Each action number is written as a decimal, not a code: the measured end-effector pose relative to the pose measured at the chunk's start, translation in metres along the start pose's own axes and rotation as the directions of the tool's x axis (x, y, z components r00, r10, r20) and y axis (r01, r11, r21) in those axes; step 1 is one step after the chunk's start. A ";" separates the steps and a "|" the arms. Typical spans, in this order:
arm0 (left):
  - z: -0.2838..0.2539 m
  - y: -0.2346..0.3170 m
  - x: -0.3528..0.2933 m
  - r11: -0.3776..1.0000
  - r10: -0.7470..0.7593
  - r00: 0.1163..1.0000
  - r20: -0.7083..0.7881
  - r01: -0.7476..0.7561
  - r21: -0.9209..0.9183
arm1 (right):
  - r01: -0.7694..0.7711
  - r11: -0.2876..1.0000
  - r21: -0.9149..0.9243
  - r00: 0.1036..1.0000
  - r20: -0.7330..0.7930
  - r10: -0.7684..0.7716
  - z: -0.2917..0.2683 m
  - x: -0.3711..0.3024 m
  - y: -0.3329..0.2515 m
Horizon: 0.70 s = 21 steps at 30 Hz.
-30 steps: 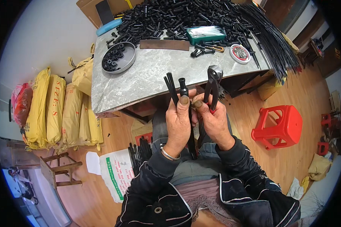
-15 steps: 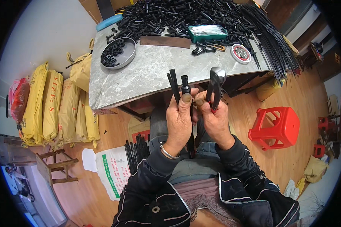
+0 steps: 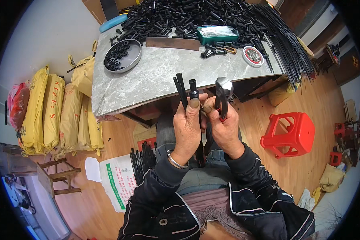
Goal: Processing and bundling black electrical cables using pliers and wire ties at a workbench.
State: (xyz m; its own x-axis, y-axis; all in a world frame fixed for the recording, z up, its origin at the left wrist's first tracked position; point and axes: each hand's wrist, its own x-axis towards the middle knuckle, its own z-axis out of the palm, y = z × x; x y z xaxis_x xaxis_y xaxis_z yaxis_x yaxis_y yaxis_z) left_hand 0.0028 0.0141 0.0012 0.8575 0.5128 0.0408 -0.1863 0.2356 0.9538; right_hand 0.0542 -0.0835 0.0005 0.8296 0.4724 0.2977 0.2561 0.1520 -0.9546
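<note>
In front of my lap, my left hand (image 3: 187, 134) is closed round a black tube with a flared top (image 3: 193, 90), held upright. Two or so thin black rods (image 3: 180, 89) stick up from the same grip, leaning left. My right hand (image 3: 228, 134) is closed on a pair of pincers (image 3: 225, 87) whose bright metal head points up, with a bit of red showing at the handles. The two thumbs almost meet beside the tube; whatever small thing the right fingertips may pinch there cannot be made out.
Beyond my hands stands a grey marble-look table (image 3: 164, 66) with a heap of black fittings (image 3: 180, 20), a round dish (image 3: 137, 60), a green box of thin strips (image 3: 218, 35), a small white tub (image 3: 253, 56) and long black rods (image 3: 286, 44). A red stool (image 3: 296, 134) lies tipped at right; yellow sacks (image 3: 52, 112) stand left.
The pincers' head has tilted and turned slightly to the left, and my right hand has shifted a little toward the left one. Both grips stay the same.
</note>
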 end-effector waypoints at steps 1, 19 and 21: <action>-0.001 0.001 0.000 1.000 -0.010 1.000 0.009 0.010 0.001 | -0.036 0.999 -0.003 0.999 0.010 0.036 0.000 0.002 -0.005; -0.036 -0.013 0.031 0.932 -0.211 0.965 0.155 0.247 -0.267 | 0.147 0.499 -0.854 0.987 0.156 -0.023 -0.073 0.117 0.024; -0.037 -0.014 0.034 0.928 -0.216 0.962 0.165 0.255 -0.272 | -0.026 0.761 -0.648 0.946 0.231 0.229 -0.078 0.102 -0.013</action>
State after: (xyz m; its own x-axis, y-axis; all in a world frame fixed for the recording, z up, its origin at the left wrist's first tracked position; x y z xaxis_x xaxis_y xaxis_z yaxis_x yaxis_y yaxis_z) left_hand 0.0172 0.0584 -0.0218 0.9447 0.3063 -0.1171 -0.0850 0.5738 0.8146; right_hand 0.1743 -0.1048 0.0428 0.7283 0.6822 0.0641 0.4951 -0.4593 -0.7375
